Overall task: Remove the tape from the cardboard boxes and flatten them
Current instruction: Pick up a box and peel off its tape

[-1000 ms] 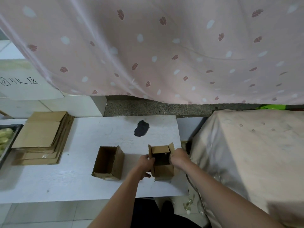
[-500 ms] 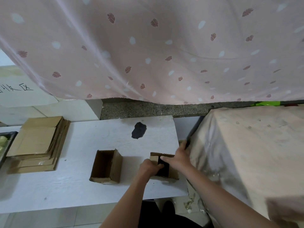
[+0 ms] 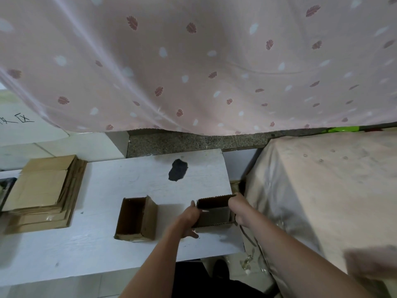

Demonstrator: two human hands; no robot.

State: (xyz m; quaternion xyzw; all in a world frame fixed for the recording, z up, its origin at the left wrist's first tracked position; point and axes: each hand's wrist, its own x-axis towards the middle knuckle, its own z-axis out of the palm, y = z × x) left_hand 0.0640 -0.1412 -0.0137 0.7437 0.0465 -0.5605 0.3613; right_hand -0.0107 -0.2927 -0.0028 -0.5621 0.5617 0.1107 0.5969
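Two boxes sit on the white desk (image 3: 103, 244): one open box (image 3: 137, 218) at centre, and a second box (image 3: 214, 211) right of it, gripped at each end by the left hand (image 3: 189, 218) and right hand (image 3: 238, 209), fingers curled round its edges. One stack of flattened cardboard (image 3: 45, 192) lies at the left of the frame.

my left hand (image 3: 189, 219): fingertips tucked behind the small cardboard box (image 3: 213, 214), out of sight
my right hand (image 3: 237, 209): fingers hidden past the box's right wall
black tray (image 3: 5, 190): cut off by the left edge
handwritten sign (image 3: 15, 121): partly cropped, unreadable
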